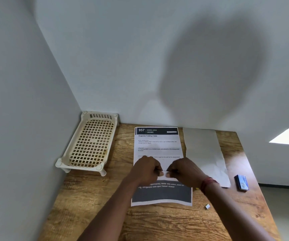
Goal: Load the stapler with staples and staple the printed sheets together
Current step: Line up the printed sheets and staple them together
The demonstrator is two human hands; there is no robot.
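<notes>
Both hands, left hand (148,168) and right hand (183,169), pinch a thin staple strip (164,170) lying crosswise between them above the printed sheet (157,145); stapler not visible.

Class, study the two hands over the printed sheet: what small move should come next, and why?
Probably pull apart the thin strip pinched between the left hand and right hand. It looks like a staple strip, held above the printed sheet; no stapler is visible, and the blue box lies aside.
</notes>
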